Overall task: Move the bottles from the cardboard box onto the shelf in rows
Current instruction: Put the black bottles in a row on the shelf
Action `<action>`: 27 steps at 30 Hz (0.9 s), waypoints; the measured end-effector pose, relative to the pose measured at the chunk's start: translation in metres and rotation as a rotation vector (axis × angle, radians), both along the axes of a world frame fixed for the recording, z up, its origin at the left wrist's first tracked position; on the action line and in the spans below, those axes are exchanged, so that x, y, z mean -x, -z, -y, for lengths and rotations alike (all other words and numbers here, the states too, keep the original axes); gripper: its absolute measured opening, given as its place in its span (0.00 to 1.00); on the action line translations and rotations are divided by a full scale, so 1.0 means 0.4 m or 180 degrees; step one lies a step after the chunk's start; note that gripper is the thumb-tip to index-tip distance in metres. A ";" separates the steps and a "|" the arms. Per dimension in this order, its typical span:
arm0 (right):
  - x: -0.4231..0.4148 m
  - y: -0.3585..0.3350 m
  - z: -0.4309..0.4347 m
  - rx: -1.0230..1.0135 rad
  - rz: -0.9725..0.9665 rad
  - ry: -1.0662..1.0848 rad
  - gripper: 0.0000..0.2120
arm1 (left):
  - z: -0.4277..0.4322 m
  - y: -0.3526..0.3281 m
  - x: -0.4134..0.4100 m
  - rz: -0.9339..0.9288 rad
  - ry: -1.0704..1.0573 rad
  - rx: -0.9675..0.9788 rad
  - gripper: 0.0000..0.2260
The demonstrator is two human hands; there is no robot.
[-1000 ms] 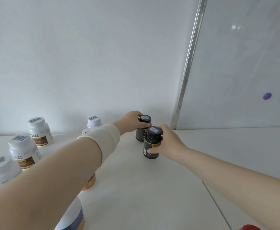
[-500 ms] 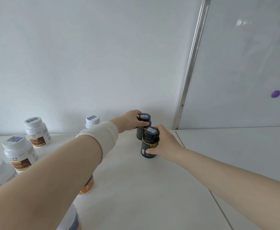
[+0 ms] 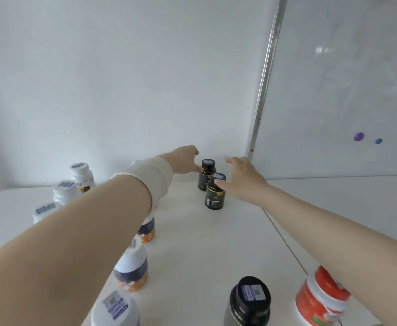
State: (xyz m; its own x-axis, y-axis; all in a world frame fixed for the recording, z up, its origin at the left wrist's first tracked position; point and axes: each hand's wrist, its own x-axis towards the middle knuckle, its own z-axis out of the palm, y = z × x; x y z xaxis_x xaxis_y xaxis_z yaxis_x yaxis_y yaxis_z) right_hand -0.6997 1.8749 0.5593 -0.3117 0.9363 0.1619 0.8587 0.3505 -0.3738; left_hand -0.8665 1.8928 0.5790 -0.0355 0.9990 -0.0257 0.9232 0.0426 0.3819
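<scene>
White shelf (image 3: 192, 245) surface, white wall behind; rear black bottle (image 3: 206, 178) and front black bottle (image 3: 214, 197) stand upright, one just behind the other, near the back corner. Left hand (image 3: 185, 160) has fingers spread and grips nothing, one fingertip at the rear black bottle's shoulder; right hand (image 3: 243, 178) is likewise spread and empty, thumb against the front black bottle's cap. White bottles (image 3: 82, 176) stand in a row at left, a red-lidded jar (image 3: 315, 302) at near right.
</scene>
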 end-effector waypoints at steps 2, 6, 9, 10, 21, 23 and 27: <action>0.009 -0.026 0.057 -0.0202 0.0275 -0.0078 0.31 | 0.078 -0.030 -0.003 -0.0579 0.0034 -0.0299 0.25; 0.021 -0.066 0.188 -0.0632 0.0802 -0.0241 0.26 | 0.263 -0.076 -0.009 -0.1699 -0.0123 -0.0764 0.23; 0.040 -0.070 0.293 -0.0768 0.0891 -0.0407 0.24 | 0.408 -0.082 -0.008 -0.2415 -0.0393 -0.0926 0.20; 0.050 -0.070 0.331 -0.0791 0.0885 -0.0489 0.23 | 0.459 -0.084 -0.006 -0.2569 -0.0462 -0.0929 0.19; 0.282 -0.047 0.761 -0.1069 0.0767 -0.1624 0.21 | 1.048 -0.079 0.171 -0.3199 -0.1104 -0.0215 0.21; 0.351 -0.036 0.839 -0.1051 0.0778 -0.1849 0.21 | 1.156 -0.052 0.235 -0.3190 -0.1306 0.0002 0.22; 0.515 0.022 1.010 -0.1000 0.0965 -0.2433 0.25 | 1.365 0.045 0.386 -0.2887 -0.1731 0.0418 0.19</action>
